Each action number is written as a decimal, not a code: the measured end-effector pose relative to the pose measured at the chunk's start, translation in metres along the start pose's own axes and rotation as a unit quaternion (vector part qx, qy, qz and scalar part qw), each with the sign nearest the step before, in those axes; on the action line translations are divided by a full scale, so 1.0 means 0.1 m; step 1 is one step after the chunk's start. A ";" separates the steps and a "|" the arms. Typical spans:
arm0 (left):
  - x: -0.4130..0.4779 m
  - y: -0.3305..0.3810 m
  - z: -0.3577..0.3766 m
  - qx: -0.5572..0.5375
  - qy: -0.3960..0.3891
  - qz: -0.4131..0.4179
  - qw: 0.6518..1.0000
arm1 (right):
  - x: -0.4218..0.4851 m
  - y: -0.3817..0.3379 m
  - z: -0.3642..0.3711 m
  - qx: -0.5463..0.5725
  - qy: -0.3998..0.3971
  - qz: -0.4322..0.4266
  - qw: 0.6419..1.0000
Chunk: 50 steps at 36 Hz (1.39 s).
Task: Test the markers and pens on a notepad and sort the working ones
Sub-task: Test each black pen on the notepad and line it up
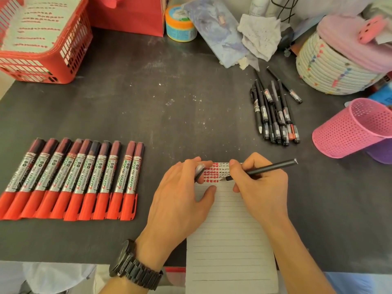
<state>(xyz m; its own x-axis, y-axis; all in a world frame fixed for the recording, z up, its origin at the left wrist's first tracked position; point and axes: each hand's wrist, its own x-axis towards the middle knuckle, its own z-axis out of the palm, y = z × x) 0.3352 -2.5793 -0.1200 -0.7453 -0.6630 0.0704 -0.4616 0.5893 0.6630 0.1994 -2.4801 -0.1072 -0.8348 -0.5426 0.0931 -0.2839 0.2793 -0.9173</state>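
Note:
A lined notepad [229, 240] lies at the front centre of the dark table, with red blotches and small black scribbles along its top edge. My right hand [261, 187] grips a black pen [267, 168], its tip touching the paper just below the scribbles. My left hand [180, 194] rests on the pad's left side and holds a pen cap [199, 170] between its fingers. Several red-capped markers [72, 179] lie in a neat row to the left. A pile of black pens [273, 115] lies at the right.
A pink perforated cup [347, 132] lies on its side at the right, a purple one behind it. A woven basket [331, 68] stands at the back right. A red basket [40, 43], a red box, a jar [179, 24] and crumpled paper line the back.

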 end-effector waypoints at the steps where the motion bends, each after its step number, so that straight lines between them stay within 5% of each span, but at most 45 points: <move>1: 0.00 0.00 0.00 -0.002 -0.002 -0.001 1.000 | 0.00 0.00 0.00 -0.004 0.000 -0.002 1.000; 50: 0.01 0.00 0.00 0.006 -0.008 0.006 1.000 | 0.02 0.03 -0.01 -0.002 -0.008 -0.007 1.000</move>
<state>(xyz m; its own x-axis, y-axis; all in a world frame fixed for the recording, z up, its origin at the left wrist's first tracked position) 0.3344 -2.5799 -0.1205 -0.7583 -0.6486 0.0655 -0.4587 0.6023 0.6534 0.1969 -2.4795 -0.1091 -0.8236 -0.5585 0.0993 -0.2966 0.2749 -0.9146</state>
